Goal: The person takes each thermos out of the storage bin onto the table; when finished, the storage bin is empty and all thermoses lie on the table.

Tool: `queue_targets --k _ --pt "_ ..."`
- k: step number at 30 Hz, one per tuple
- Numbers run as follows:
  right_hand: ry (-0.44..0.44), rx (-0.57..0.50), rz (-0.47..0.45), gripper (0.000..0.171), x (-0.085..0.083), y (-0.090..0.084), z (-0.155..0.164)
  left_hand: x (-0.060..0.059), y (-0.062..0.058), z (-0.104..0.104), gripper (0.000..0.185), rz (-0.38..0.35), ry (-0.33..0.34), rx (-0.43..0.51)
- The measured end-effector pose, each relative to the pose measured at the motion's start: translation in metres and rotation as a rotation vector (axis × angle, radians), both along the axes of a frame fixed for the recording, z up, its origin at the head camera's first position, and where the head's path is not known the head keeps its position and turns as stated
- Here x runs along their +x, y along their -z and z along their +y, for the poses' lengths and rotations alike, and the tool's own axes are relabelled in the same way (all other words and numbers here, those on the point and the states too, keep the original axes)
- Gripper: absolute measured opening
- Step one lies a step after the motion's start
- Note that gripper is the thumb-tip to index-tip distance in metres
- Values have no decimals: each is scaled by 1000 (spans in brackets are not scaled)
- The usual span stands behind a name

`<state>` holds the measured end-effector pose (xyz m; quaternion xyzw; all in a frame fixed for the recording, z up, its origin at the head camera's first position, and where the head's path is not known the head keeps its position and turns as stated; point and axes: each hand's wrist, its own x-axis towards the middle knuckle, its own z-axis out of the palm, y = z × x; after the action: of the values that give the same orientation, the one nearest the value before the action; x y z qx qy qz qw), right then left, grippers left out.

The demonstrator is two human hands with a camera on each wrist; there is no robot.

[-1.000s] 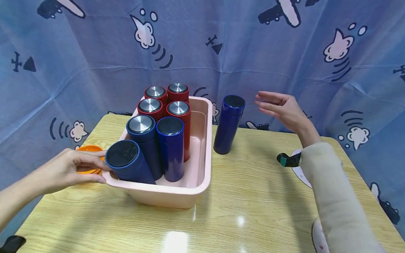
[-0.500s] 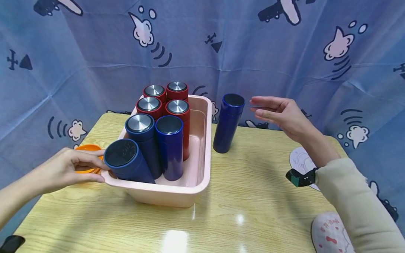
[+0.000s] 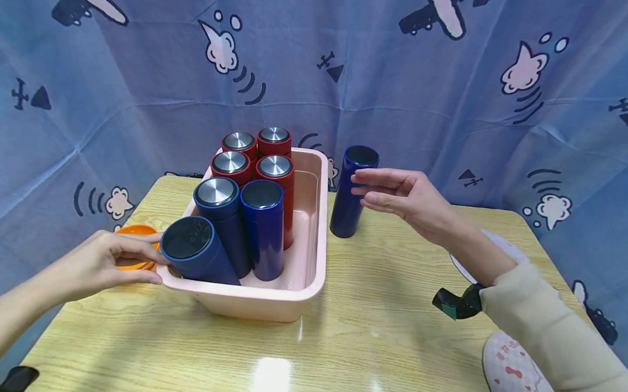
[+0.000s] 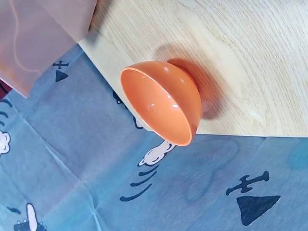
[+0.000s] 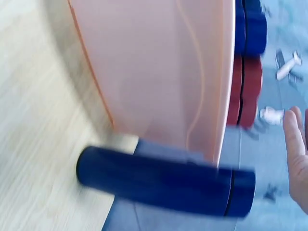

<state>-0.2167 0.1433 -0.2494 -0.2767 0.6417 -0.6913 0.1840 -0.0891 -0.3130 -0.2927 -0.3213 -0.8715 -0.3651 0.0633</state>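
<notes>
A pink plastic bin (image 3: 284,304) holds several thermos bottles. Four-sided and deep, it has red thermoses (image 3: 288,202) at the back and blue ones in front; one dark blue thermos (image 3: 204,254) leans toward the near left corner. At that corner my left hand (image 3: 106,264) grips the rim between thumb and fingers, beside the leaning thermos. To the right of the bin, another blue thermos (image 3: 340,212) stands upright on the table. My right hand (image 3: 410,201) hovers in front of it, fingers extended and holding nothing; in the right wrist view its fingers (image 5: 293,139) appear apart from the thermos.
An orange bowl (image 4: 187,91) sits on the table behind my left hand, near the edge. At the right lie a pale round mat (image 3: 503,247) and a white patterned pad (image 3: 512,365), both partly covered by my right arm. A blue printed curtain (image 3: 309,58) hangs behind the table.
My right hand first drew back slightly, then moved left and down, so it now overlaps the standing thermos in the head view. My left hand stays at the bin's corner.
</notes>
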Motion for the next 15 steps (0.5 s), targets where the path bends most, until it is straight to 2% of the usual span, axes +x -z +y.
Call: queue_targets --k 3,8,15 --pt "-14 14 -5 36 8 1 -14 0 0 0 37 -1 2 0" --pt "-42 94 11 42 15 1 -32 0 0 0 37 -3 5 1" --pt "-104 155 65 45 8 8 -49 0 0 0 36 -4 7 1"
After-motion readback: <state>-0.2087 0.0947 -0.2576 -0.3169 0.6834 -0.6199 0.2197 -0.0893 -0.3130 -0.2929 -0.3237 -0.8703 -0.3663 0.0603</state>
